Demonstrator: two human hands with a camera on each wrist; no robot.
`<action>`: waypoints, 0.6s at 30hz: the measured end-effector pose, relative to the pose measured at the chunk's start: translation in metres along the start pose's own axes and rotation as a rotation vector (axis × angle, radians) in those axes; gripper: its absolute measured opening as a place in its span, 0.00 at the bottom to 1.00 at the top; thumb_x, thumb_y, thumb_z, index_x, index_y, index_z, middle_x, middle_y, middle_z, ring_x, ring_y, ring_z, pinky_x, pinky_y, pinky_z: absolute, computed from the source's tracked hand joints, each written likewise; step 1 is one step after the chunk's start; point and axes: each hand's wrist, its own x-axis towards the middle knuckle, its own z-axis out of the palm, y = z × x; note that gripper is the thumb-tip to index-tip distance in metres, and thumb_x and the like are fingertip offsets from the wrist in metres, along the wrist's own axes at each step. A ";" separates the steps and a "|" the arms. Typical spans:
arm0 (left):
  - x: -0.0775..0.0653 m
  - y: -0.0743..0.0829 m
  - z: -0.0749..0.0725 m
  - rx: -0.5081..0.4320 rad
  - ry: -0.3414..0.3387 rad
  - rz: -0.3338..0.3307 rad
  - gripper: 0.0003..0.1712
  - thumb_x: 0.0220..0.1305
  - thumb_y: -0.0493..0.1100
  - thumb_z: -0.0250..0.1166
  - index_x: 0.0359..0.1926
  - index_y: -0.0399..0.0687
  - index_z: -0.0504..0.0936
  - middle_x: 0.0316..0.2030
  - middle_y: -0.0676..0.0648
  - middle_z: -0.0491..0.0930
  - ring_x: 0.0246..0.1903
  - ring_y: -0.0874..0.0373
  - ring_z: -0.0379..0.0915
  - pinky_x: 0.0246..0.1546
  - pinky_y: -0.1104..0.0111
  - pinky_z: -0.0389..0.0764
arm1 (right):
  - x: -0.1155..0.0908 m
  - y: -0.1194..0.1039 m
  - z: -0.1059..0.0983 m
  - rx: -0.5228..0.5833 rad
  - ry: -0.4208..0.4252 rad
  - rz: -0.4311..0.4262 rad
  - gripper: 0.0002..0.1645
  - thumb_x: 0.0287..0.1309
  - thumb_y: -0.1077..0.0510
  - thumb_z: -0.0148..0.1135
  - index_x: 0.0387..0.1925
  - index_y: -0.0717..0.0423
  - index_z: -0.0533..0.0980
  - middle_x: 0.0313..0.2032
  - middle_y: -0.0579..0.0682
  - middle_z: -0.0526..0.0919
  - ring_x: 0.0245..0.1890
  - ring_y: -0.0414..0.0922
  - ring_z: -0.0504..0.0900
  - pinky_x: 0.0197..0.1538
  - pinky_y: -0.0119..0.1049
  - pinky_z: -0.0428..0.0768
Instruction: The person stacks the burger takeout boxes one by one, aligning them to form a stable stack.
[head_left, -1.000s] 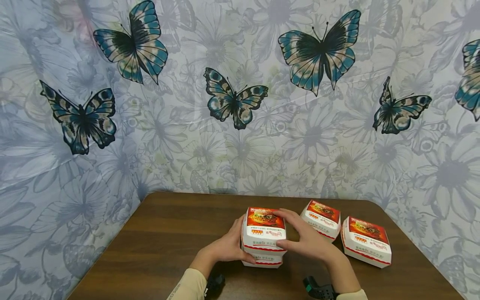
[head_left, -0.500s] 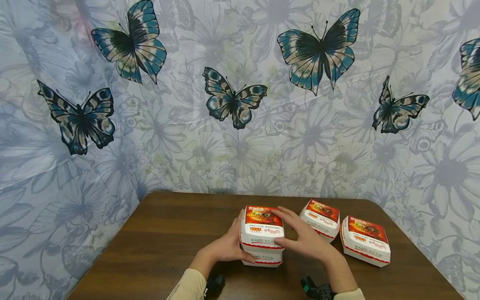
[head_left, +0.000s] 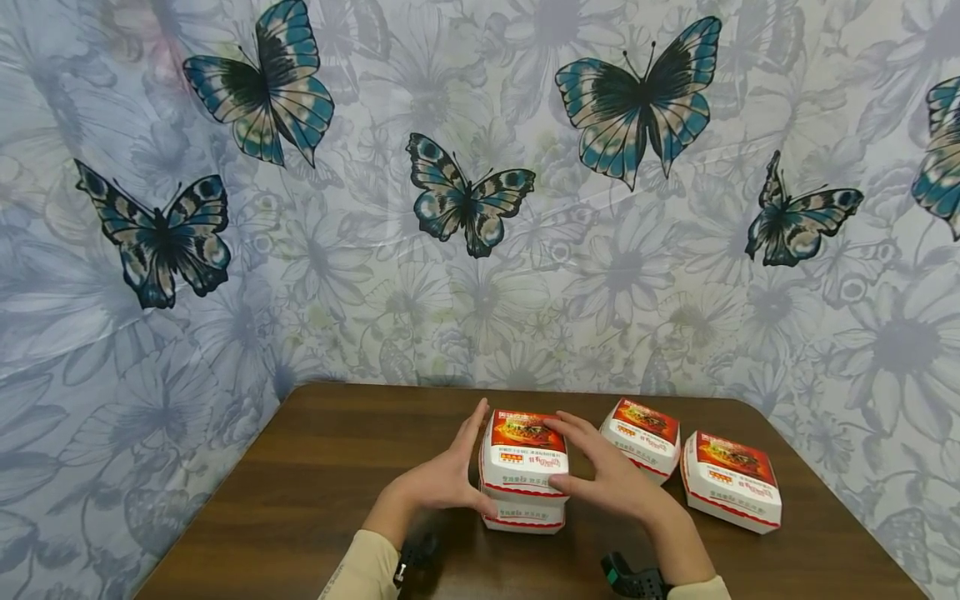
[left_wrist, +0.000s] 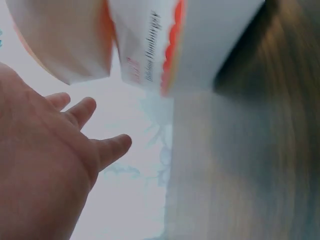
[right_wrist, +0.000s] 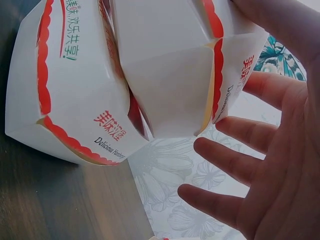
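Note:
Two white and red hamburger boxes are stacked on the wooden table, the upper box set on the lower box. At the left side of the stack, my left hand has its fingers spread; the left wrist view shows a gap between those fingers and the cardboard. My right hand is at the right side of the upper box, thumb by its front corner and index finger by its top edge. Seen from the right wrist, its fingers are fairly straight and fanned out beside the upper box.
Two more hamburger boxes stand to the right on the table: a farther box and a nearer box. Behind the table's far edge hangs a butterfly-patterned cloth. A dark wrist device sits at my right wrist.
My left hand has let go of the stack and drawn away to the left, its fingers opening out. The right hand and the boxes look nearly unchanged.

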 end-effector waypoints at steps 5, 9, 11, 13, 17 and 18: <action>0.000 0.006 -0.001 0.023 0.018 0.009 0.74 0.48 0.75 0.70 0.78 0.72 0.25 0.80 0.51 0.28 0.79 0.45 0.33 0.72 0.40 0.56 | 0.000 0.000 -0.001 -0.001 0.007 -0.009 0.44 0.59 0.40 0.68 0.74 0.36 0.62 0.76 0.54 0.59 0.73 0.63 0.61 0.63 0.70 0.66; 0.000 0.006 0.000 0.035 0.034 0.001 0.69 0.52 0.72 0.69 0.79 0.71 0.30 0.80 0.50 0.33 0.78 0.46 0.39 0.70 0.42 0.60 | 0.000 -0.001 -0.001 0.007 0.001 -0.009 0.44 0.60 0.40 0.68 0.74 0.37 0.62 0.76 0.55 0.58 0.74 0.63 0.60 0.63 0.70 0.66; 0.001 0.006 0.001 0.043 0.041 0.004 0.66 0.54 0.70 0.70 0.79 0.73 0.31 0.79 0.51 0.36 0.77 0.48 0.42 0.70 0.43 0.61 | 0.000 -0.001 0.000 0.007 -0.002 -0.008 0.44 0.60 0.40 0.67 0.75 0.37 0.61 0.76 0.54 0.58 0.74 0.63 0.60 0.63 0.70 0.66; 0.002 0.006 0.002 0.053 0.046 0.009 0.65 0.55 0.69 0.70 0.79 0.73 0.32 0.79 0.51 0.38 0.76 0.49 0.45 0.69 0.44 0.63 | 0.001 -0.001 0.000 0.007 -0.002 -0.010 0.44 0.60 0.41 0.67 0.75 0.38 0.61 0.76 0.54 0.58 0.74 0.63 0.60 0.62 0.70 0.66; 0.003 0.006 0.003 0.053 0.052 0.015 0.65 0.55 0.68 0.70 0.79 0.70 0.35 0.78 0.50 0.40 0.75 0.49 0.47 0.69 0.45 0.63 | 0.001 0.001 0.000 0.013 -0.008 -0.020 0.44 0.61 0.41 0.67 0.75 0.38 0.60 0.76 0.55 0.57 0.74 0.63 0.60 0.62 0.70 0.66; 0.002 0.007 0.003 0.048 0.053 0.014 0.65 0.55 0.67 0.71 0.79 0.68 0.35 0.78 0.50 0.40 0.75 0.49 0.47 0.69 0.44 0.63 | 0.001 0.001 -0.001 0.016 -0.005 -0.024 0.44 0.61 0.42 0.67 0.75 0.39 0.60 0.76 0.55 0.57 0.74 0.63 0.60 0.63 0.70 0.66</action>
